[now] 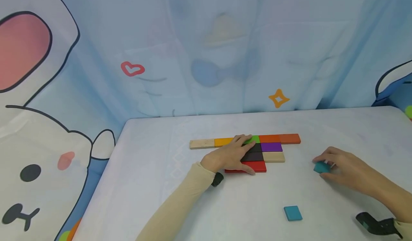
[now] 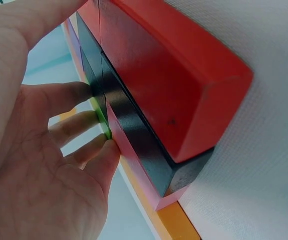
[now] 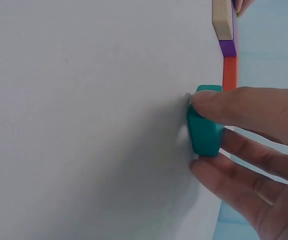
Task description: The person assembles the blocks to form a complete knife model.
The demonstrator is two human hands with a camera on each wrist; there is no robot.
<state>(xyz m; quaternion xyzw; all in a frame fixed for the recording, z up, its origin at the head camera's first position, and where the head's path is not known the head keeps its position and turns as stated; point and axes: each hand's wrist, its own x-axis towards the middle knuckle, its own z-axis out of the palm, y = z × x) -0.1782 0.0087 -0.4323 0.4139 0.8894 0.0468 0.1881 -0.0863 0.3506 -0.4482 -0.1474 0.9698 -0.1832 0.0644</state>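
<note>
My left hand (image 1: 228, 157) lies spread over rows of coloured wooden blocks. Its fingertips touch the far side near a green block (image 1: 255, 139), and its thumb rests by a red block (image 1: 259, 166) on the near side. Black blocks (image 1: 252, 157) fill the middle, partly covered by the hand. A pink block (image 2: 128, 147) shows beside the black in the left wrist view. Off to the right, my right hand (image 1: 349, 169) pinches a teal block (image 3: 206, 132) between thumb and fingers, apart from the rows.
A second teal block (image 1: 293, 213) lies flat near the front. The back row also has orange-red blocks (image 1: 290, 138), a yellow-orange block (image 1: 222, 142) and a plain wood block (image 1: 201, 143). A purple block (image 1: 271, 147) adjoins the black. Behind the white table (image 1: 148, 155) hangs a blue curtain (image 1: 180, 26).
</note>
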